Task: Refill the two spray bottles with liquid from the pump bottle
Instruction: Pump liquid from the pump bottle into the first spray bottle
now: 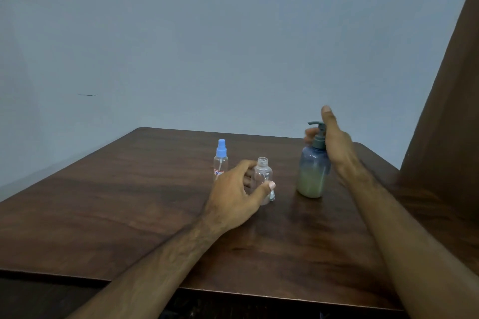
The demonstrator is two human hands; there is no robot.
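Pump bottle (312, 173) stands upright on the table (103, 202), right of centre, its tinted body holding a pale yellowish liquid up to about half its height. Its dark pump head points left. The right hand (334, 142) reaches around the pump neck from the right side: the thumb sticks straight up above the pump and the fingertips (309, 136) show curled past the neck on the far side. Whether they actually clamp the neck I cannot tell.

An uncapped clear bottle (263, 176) stands upright just left of the pump bottle, apart from it, with its threaded mouth open. It looks see-through, and any liquid in it is too faint to make out. The left hand (238, 197) grips it around the lower body, thumb across the near side and fingers curled behind. A small clear piece sits at its base by the thumb, too blurred to identify.

Further back and left, a slim spray bottle (220, 160) with a blue nozzle and a red-marked label stands upright, untouched; its clear body appears empty.
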